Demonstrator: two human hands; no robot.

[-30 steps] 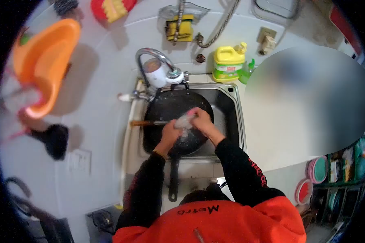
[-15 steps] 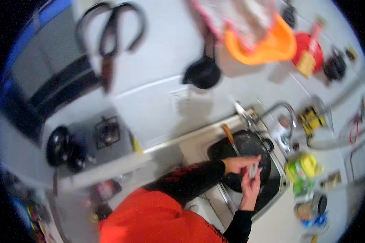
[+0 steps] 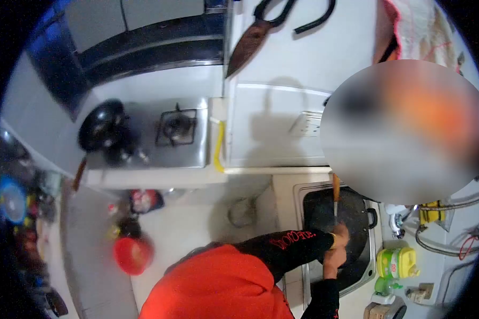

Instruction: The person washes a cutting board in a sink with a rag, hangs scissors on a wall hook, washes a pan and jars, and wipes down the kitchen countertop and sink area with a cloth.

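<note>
My left hand (image 3: 339, 234) and my right hand (image 3: 334, 257) are pressed together above a large black pan (image 3: 318, 207) in the sink. Both look closed, with their fingers curled in and overlapping. Whatever lies between them is hidden. A utensil with a wooden handle (image 3: 336, 188) rests in the pan, its metal shaft running down close to my left hand. One loop handle (image 3: 371, 218) shows on the pan's right side.
The sink rim (image 3: 374, 260) surrounds the pan. Bottles, including a yellow-green one (image 3: 396, 262), stand to the right. At left are a gas stove (image 3: 176, 127) and a black wok (image 3: 102, 125). Scissors (image 3: 255, 37) hang above; a red basin (image 3: 133, 256) sits low at left.
My view has turned, shifting the stove rightward and bringing the red basin into sight. My hands have drawn closer together; the whitish piece seen between them before is now hidden.
</note>
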